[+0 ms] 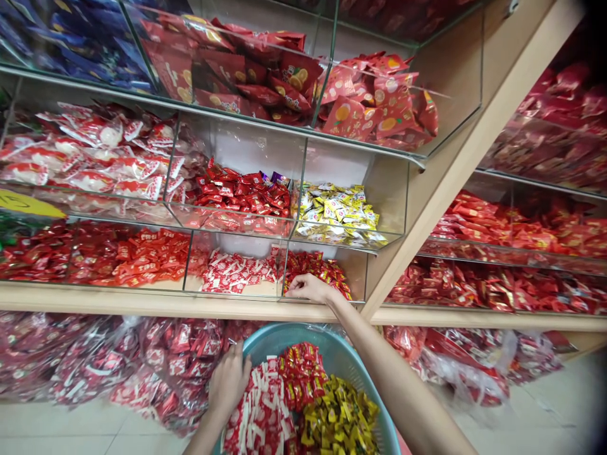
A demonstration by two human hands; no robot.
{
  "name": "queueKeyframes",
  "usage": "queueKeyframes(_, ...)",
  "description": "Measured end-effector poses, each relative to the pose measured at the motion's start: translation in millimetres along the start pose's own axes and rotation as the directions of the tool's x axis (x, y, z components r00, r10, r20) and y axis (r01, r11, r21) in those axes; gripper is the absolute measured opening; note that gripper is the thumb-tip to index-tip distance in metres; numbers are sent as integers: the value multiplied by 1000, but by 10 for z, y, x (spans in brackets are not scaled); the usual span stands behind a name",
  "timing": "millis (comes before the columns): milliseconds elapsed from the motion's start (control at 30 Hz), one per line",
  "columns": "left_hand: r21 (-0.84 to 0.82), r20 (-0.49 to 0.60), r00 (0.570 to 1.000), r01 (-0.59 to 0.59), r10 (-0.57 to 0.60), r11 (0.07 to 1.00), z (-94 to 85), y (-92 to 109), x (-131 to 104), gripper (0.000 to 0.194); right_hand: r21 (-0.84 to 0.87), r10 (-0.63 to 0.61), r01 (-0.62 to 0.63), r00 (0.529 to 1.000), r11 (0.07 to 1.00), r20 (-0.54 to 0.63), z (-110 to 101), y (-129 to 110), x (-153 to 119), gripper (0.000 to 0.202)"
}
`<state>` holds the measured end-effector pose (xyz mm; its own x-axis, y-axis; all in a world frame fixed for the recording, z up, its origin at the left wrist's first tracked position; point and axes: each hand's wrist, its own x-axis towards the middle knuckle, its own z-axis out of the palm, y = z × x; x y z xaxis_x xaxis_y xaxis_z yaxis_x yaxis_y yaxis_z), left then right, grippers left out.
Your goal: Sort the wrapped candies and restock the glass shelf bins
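My right hand (309,289) is at the front edge of a low glass-fronted bin of small red-and-gold wrapped candies (320,265). Its fingers are bent together; anything in them is hidden. Below, a blue-green plastic basket (377,376) holds sorted heaps: red-and-white candies (258,411) on the left, red candies (303,373) at the back, yellow-wrapped candies (339,417) on the right. My left hand (230,379) grips the basket's left rim, thumb toward the inside.
Tiers of glass bins rise in front, with red-and-white candies (239,272), yellow-and-white candies (336,208) and red packets (379,101). A slanting wooden divider (455,170) stands right of my reach. Clear bags of candy (180,354) lie beneath the wooden shelf edge (142,303).
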<state>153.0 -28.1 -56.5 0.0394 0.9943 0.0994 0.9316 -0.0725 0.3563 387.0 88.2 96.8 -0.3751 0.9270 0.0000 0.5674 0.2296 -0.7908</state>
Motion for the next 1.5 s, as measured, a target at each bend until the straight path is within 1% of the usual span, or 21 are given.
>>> queueKeyframes(100, -14, -11, 1000, -4, 4, 1000, -7, 5, -5, 45, 31, 8, -8, 1000, 999, -8, 5, 7, 2, 31)
queueKeyframes(267, -28, -39, 999, 0, -1, 1000, 0, 12, -5, 43, 94, 5, 1, 998, 996, -56, 1, -24, -24, 37)
queueKeyframes(400, -26, -61, 998, -12, 10, 1000, 23, 1, -4, 43, 97, 29, -28, 1000, 995, -12, -11, -34, -24, 40)
queueKeyframes(533, -7, -35, 999, -17, 17, 1000, -14, 17, -10, 44, 104, 42, -41, 999, 994, -4, -6, -11, -4, 40)
queueKeyframes(633, 10, -18, 1000, -6, 6, 1000, -55, 43, -10, 44, 150, 27, -24, 999, 988, -21, 8, -10, -17, 40)
queueKeyframes(733, 18, -10, 1000, 0, 1, 1000, -62, 52, -5, 44, 200, -3, 25, 994, 979, -113, -4, -58, -55, 41)
queueKeyframes(833, 22, -10, 1000, 1, -1, 1000, -47, 43, -3, 44, 242, -28, 94, 964, 966, -264, -65, -147, -102, 43)
queueKeyframes(867, 22, -12, 1000, 0, 0, 1000, -43, 40, -4, 44, 267, -25, 119, 944, 956, -328, -90, -180, -126, 43)
queueKeyframes(933, 21, -14, 1000, -1, 1, 1000, -42, 37, -9, 43, 343, 5, 172, 888, 923, -460, -126, -237, -211, 44)
queueKeyframes(1000, 22, -12, 1000, -2, 3, 1000, -50, 42, -16, 44, 435, 45, 233, 840, 870, -541, -111, -274, -378, 43)
queueKeyframes(1033, 25, -11, 1000, -4, 5, 1000, -55, 46, -19, 44, 475, 62, 255, 830, 842, -554, -76, -283, -497, 41)
queueKeyframes(1100, 39, -13, 1000, -12, 13, 999, -66, 57, -22, 45, 550, 90, 259, 845, 794, -527, 49, -278, -794, 37)
queueKeyframes(1200, 66, -22, 999, -27, 28, 997, -74, 69, -22, 44, 654, 166, 160, 898, 740, -408, 336, -202, -1279, 32)
queueKeyframes(1233, 69, -25, 999, -30, 32, 997, -75, 71, -22, 43, 674, 195, 120, 907, 729, -372, 443, -154, -1417, 32)
queueKeyframes(1300, 72, -30, 999, -33, 36, 997, -74, 74, -22, 42, 707, 271, 35, 909, 706, -316, 660, -22, -1622, 31)
queueKeyframes(1367, 70, -32, 999, -29, 32, 997, -72, 77, -23, 42, 724, 373, -102, 900, 682, -225, 875, 149, -1721, 29)
queueKeyframes(1433, 65, -34, 999, -22, 25, 998, -71, 81, -25, 42, 704, 481, -259, 866, 661, -133, 1081, 343, -1726, 31)
queueKeyframes(1467, 57, -34, 999, -18, 20, 998, -71, 83, -26, 42, 680, 522, -318, 845, 661, -112, 1179, 442, -1702, 34)
queueKeyframes(1500, 48, -34, 999, -17, 18, 999, -70, 84, -27, 43, 646, 544, -350, 831, 678, -120, 1271, 538, -1666, 37)
